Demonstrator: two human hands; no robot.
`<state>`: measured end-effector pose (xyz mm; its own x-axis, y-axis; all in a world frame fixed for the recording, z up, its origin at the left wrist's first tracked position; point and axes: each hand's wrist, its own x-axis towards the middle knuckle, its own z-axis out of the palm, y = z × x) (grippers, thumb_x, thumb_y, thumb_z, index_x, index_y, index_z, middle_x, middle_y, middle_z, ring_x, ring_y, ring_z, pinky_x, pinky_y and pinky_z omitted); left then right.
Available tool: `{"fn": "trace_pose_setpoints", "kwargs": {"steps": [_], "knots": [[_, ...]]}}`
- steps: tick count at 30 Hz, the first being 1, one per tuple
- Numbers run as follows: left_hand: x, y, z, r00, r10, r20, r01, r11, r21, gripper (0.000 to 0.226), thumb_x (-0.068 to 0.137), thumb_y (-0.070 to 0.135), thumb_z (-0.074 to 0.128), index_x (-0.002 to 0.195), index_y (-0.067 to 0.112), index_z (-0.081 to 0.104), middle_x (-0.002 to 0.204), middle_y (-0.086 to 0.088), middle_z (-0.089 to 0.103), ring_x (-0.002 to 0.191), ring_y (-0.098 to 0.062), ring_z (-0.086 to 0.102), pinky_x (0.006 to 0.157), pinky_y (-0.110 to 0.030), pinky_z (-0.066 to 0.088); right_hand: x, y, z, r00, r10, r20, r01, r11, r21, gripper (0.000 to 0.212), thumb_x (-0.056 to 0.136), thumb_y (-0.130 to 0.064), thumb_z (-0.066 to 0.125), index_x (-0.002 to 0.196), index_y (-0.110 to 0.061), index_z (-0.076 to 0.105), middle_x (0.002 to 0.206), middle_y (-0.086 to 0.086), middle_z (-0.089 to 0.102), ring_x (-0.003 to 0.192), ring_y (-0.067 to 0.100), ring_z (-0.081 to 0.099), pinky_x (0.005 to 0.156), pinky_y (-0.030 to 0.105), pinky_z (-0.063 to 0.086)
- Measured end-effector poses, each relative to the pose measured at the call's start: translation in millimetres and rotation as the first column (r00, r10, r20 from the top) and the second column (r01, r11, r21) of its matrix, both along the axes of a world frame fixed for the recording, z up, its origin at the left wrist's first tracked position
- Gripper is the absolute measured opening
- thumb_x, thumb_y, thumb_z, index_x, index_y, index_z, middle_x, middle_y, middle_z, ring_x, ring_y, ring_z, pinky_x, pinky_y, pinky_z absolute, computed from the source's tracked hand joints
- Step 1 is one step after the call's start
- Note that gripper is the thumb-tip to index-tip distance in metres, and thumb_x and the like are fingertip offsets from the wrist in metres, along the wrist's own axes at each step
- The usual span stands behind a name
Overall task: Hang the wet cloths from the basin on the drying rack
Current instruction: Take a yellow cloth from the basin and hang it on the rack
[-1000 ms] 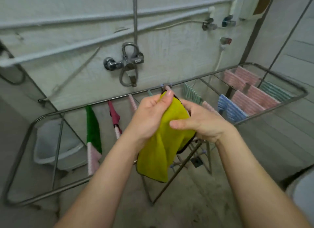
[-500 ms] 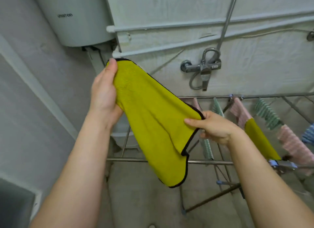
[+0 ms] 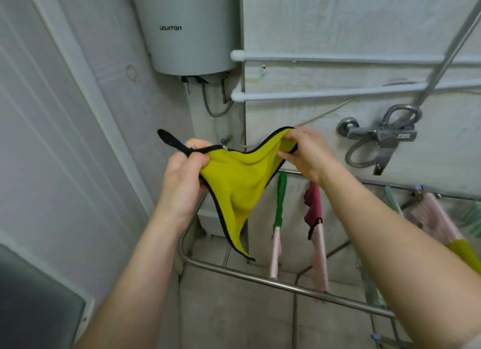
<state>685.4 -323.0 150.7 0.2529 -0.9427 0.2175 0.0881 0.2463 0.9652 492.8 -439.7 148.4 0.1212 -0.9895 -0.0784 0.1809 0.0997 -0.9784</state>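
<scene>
A yellow cloth (image 3: 235, 189) with black trim and a black hanging loop is stretched between both hands above the left end of the metal drying rack (image 3: 273, 283). My left hand (image 3: 183, 171) pinches the corner by the loop. The opposite top corner is held by my right hand (image 3: 305, 153). The cloth sags in the middle and its lower tip hangs just above the rack's front bar. On the rack hang a green cloth (image 3: 280, 200), a dark red cloth (image 3: 313, 205), pink cloths (image 3: 437, 218) and another yellow cloth (image 3: 466, 252). The basin is out of view.
A grey water heater (image 3: 187, 28) is mounted on the wall above. White pipes (image 3: 338, 93) run along the wall, with a metal shower mixer (image 3: 380, 135) at right. A white door panel (image 3: 52, 140) fills the left side. The floor below is tiled.
The view has swung left along the rack. The cloth went from bunched, to held out diagonally, to stretched level by two top corners; my left hand has dropped lower.
</scene>
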Motion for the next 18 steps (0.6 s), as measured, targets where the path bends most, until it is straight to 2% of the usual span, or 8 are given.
{"fn": "trace_pose_setpoints", "kwargs": {"steps": [3,6,8,10,12,15,16,18], "knots": [[8,-7,-22,0.98,-0.038,0.196,0.025,0.997,0.068,0.028,0.088,-0.006,0.04,0.077,0.016,0.052,0.075,-0.012,0.05,0.056,-0.007,0.052,0.048,-0.023,0.046,21,-24,-18,0.997,0.024,-0.079,-0.021,0.999,0.032,0.028,0.092,0.0,0.046,0.069,-0.012,0.055,0.071,0.002,0.055,0.074,0.013,0.055,0.082,0.03,0.053],[7,-11,-54,0.926,-0.177,0.335,0.132,0.98,0.151,0.022,0.089,-0.005,0.042,0.085,0.015,0.05,0.069,-0.001,0.052,0.062,-0.014,0.054,0.051,-0.028,0.051,30,-44,-46,0.983,0.052,-0.176,-0.045,0.998,0.04,0.031,0.09,0.003,0.046,0.064,-0.013,0.054,0.068,0.003,0.054,0.071,0.014,0.053,0.081,0.033,0.052],[8,-14,-73,0.885,-0.237,0.4,0.167,0.965,0.202,0.022,0.088,0.0,0.044,0.088,0.022,0.05,0.073,-0.008,0.055,0.065,-0.018,0.055,0.055,-0.029,0.052,32,-55,-67,0.952,0.084,-0.296,-0.077,0.996,0.035,0.025,0.09,0.003,0.048,0.073,-0.01,0.06,0.075,0.008,0.058,0.073,0.019,0.055,0.076,0.033,0.05],[9,-17,-89,0.857,-0.288,0.427,0.199,0.95,0.24,0.032,0.09,0.0,0.041,0.097,0.03,0.048,0.082,-0.016,0.058,0.069,-0.028,0.057,0.06,-0.03,0.053,31,-66,-89,0.884,0.106,-0.456,-0.12,0.993,-0.001,0.018,0.09,0.001,0.051,0.086,-0.007,0.066,0.084,0.012,0.061,0.079,0.023,0.056,0.075,0.034,0.047],[12,-18,-104,0.824,-0.36,0.437,0.259,0.926,0.275,0.048,0.093,-0.004,0.037,0.111,0.04,0.046,0.094,-0.013,0.062,0.078,-0.037,0.06,0.066,-0.035,0.057,33,-78,-109,0.798,0.105,-0.593,-0.174,0.983,-0.059,0.016,0.088,0.0,0.054,0.087,-0.009,0.067,0.082,0.01,0.061,0.078,0.022,0.056,0.073,0.03,0.044],[24,-22,-127,0.77,-0.461,0.442,0.312,0.875,0.369,0.068,0.093,-0.011,0.032,0.116,0.048,0.056,0.122,0.014,0.057,0.098,-0.02,0.064,0.078,-0.042,0.058,41,-92,-127,0.677,0.05,-0.735,-0.221,0.966,-0.137,0.013,0.086,-0.004,0.06,0.088,-0.014,0.068,0.083,0.005,0.062,0.08,0.018,0.056,0.071,0.024,0.04],[28,-22,-134,0.77,-0.464,0.438,0.298,0.869,0.395,0.069,0.093,-0.012,0.03,0.113,0.047,0.061,0.126,0.015,0.054,0.102,-0.016,0.063,0.08,-0.042,0.057,46,-97,-129,0.646,0.026,-0.763,-0.22,0.963,-0.154,0.011,0.086,-0.006,0.062,0.09,-0.013,0.069,0.084,0.005,0.063,0.082,0.018,0.056,0.071,0.024,0.04],[35,-22,-145,0.847,-0.411,0.339,0.248,0.867,0.432,0.064,0.095,-0.011,0.03,0.109,0.041,0.064,0.129,0.008,0.052,0.103,-0.014,0.063,0.08,-0.037,0.058,57,-104,-134,0.6,-0.006,-0.8,-0.226,0.958,-0.177,0.009,0.086,-0.01,0.064,0.093,-0.01,0.069,0.089,0.01,0.067,0.085,0.023,0.06,0.07,0.025,0.04]]}}
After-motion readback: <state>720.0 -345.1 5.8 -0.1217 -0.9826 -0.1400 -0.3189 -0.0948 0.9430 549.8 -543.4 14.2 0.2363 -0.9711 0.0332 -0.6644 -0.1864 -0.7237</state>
